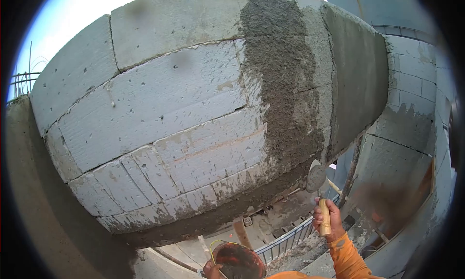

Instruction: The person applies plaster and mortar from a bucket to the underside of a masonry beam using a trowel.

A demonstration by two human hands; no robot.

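Note:
My right hand (327, 220), in an orange sleeve, grips the wooden handle of a trowel (316, 177). Its metal blade points up at the lower end of a band of wet grey mortar (281, 80) spread down a wall of pale blocks (160, 109). My left hand (211, 268) sits at the bottom edge, holding the rim of a dark round pan (240, 260) smeared with mortar. Only part of that hand shows.
A plastered corner face (361, 75) turns away to the right of the mortar band. More block wall (411, 85) stands beyond it. Below are a metal railing (286, 240), wooden props (352, 172) and rubble-strewn ground far down.

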